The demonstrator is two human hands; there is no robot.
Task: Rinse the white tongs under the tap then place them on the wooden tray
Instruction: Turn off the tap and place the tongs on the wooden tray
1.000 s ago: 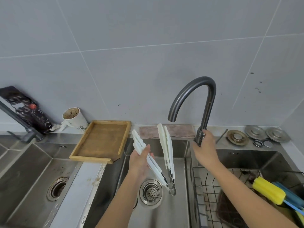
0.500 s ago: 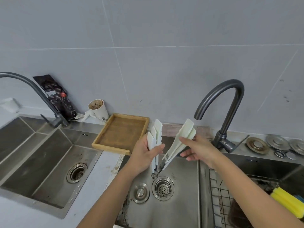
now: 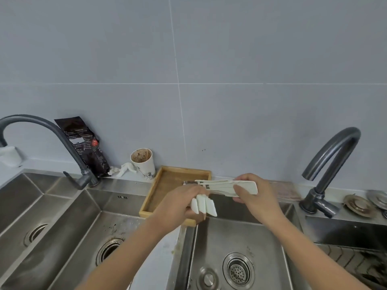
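While both hands (image 3: 256,195) grip them, white tongs (image 3: 222,186), flat-tipped, over wooden tray (image 3: 154,193).

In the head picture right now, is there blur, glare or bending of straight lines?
Head view: the left hand and the white tongs look slightly soft; the wide lens bows the wall tile lines and sink edges; light is flat and even, with soft sheen on the steel sink, no hard glare or strong shadows.

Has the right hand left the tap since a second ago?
Yes. The right hand has moved left, away from the tap, and now grips white tongs beside the wooden tray.
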